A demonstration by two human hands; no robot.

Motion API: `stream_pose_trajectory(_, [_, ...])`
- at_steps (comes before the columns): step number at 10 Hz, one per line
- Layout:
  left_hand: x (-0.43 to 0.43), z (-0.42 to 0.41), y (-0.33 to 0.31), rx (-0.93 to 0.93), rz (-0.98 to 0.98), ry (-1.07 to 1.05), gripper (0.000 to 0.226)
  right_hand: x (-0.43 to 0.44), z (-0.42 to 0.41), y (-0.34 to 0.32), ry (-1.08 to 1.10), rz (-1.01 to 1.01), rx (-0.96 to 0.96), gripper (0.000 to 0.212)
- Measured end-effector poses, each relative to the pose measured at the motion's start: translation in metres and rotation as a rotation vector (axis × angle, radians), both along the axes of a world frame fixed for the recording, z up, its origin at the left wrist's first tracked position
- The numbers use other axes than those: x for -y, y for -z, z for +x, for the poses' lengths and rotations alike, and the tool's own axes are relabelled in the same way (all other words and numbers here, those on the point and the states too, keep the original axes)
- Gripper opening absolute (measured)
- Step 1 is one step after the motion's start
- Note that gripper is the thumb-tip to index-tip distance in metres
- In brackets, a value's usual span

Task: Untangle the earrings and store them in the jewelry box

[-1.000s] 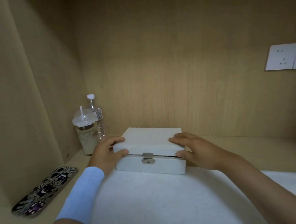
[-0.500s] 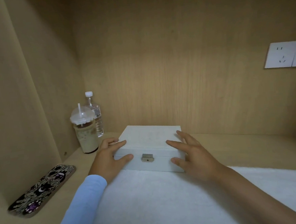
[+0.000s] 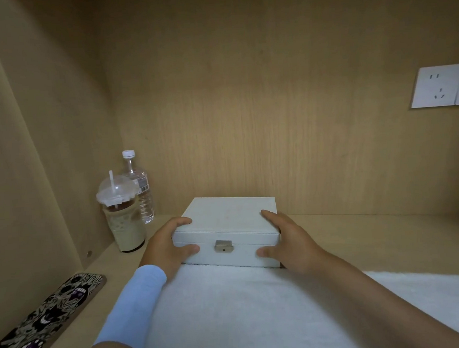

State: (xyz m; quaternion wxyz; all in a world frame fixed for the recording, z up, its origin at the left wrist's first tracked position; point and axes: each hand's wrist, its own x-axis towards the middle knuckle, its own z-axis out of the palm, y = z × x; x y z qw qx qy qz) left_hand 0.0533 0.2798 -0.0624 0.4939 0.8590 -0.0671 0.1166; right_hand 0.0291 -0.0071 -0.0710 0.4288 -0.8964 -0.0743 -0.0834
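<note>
Jewelry box (image 3: pixel 228 217) edges lie gripped by left hand (image 3: pixel 165 249) and right hand (image 3: pixel 295 242).

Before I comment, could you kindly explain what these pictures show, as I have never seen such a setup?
There is no machine: a person wears a camera on the head, looking forward and down at the hands. The left hand and right hand grip the sides of a closed white jewelry box, at the far edge of a white cloth on a wooden desk. To the left stand a drink cup and a water bottle, and a patterned phone case lies nearer. No earrings are visible.
</note>
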Motion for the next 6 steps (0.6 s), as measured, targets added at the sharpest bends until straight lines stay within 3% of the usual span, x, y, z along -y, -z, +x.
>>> stream_pose_trajectory(4, [0.013, 0.039, 0.003, 0.029, 0.0, -0.032, 0.052, 0.008, 0.048, 0.01, -0.03, -0.008, 0.026, 0.092])
stream_pose_trajectory(6, [0.014, 0.04, -0.001, 0.036, 0.1, -0.027, 0.057, 0.011, 0.039, -0.001, -0.041, -0.022, -0.011, 0.101])
